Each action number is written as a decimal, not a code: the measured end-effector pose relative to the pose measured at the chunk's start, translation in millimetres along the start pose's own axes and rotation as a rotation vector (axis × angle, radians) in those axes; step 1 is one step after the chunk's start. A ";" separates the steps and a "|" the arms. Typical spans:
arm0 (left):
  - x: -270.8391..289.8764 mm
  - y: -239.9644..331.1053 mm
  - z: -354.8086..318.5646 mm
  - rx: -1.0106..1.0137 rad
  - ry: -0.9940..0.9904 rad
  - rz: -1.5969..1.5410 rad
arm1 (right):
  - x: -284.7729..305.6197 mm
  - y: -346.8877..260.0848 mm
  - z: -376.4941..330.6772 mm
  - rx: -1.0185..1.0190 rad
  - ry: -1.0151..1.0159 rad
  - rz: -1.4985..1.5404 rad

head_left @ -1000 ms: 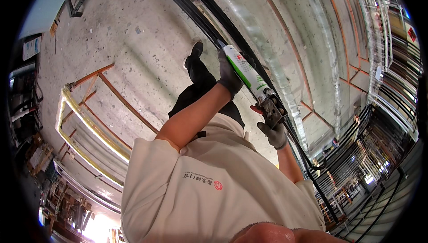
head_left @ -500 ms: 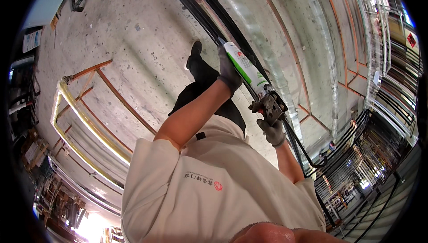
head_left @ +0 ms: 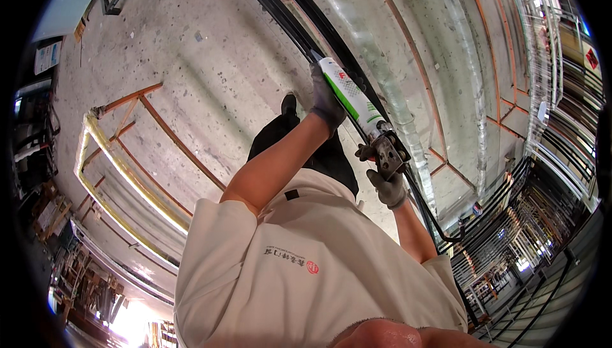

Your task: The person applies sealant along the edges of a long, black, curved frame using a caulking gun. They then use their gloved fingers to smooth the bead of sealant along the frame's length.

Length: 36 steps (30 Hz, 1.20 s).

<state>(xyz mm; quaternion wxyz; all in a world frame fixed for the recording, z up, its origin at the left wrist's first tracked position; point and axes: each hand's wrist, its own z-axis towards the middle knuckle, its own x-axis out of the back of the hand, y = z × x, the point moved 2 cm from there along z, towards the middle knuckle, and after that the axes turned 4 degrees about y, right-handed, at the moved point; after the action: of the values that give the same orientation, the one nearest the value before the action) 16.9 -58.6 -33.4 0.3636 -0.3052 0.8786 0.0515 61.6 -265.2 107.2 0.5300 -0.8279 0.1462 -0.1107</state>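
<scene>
A caulking gun (head_left: 387,156) with a white and green sealant cartridge (head_left: 350,96) in it slants across the middle of the head view. My gloved left hand (head_left: 327,100) wraps round the front part of the cartridge. At the rear, my gloved right hand (head_left: 387,185) is closed about the gun's dark metal handle and trigger. The tapered nozzle (head_left: 313,56) points up and left, at the long black profiles (head_left: 271,7); whether its tip touches them I cannot tell. A thin hooked rod (head_left: 440,223) runs back from the gun beside my right forearm.
Further wrapped profiles (head_left: 468,61) lie along orange-brown bars on the right. At left stands a rack (head_left: 121,169) of brown bars with padded, wrapped rails. Stacked long profiles (head_left: 567,131) fill the far right. Grey concrete floor (head_left: 197,61) shows around my feet.
My legs have shifted, and the visible shoe sits lower and slightly right. Both hands keep their hold on the caulking gun, which has hardly moved.
</scene>
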 end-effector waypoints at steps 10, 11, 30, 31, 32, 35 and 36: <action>-5.8 -0.8 -3.4 -0.033 0.033 -0.025 | 12.7 11.9 -2.9 0.022 0.073 -0.190; -6.8 -0.1 -5.1 -0.025 0.032 -0.033 | 14.0 13.9 -3.8 0.010 0.061 -0.218; -4.7 0.8 -4.5 -0.006 0.044 -0.043 | 0.2 -17.2 7.4 0.053 0.063 -0.193; -3.8 1.0 -3.8 -0.006 0.039 -0.044 | 1.1 -11.1 6.8 0.062 0.060 -0.179; -3.0 1.1 -3.2 -0.006 0.034 -0.045 | 2.0 -8.2 6.4 0.071 0.056 -0.164; -6.9 1.8 -6.6 0.000 0.063 -0.043 | 4.2 -8.3 5.2 0.047 0.043 -0.234; -7.0 2.0 -6.9 0.002 0.058 -0.038 | 3.4 -9.6 5.8 0.049 0.040 -0.217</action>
<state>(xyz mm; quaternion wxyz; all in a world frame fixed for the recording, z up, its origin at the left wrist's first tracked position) 15.4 -55.6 -23.9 0.3391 -0.3231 0.8828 0.0349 67.9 -257.7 113.6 0.5320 -0.8233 0.0636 -0.1873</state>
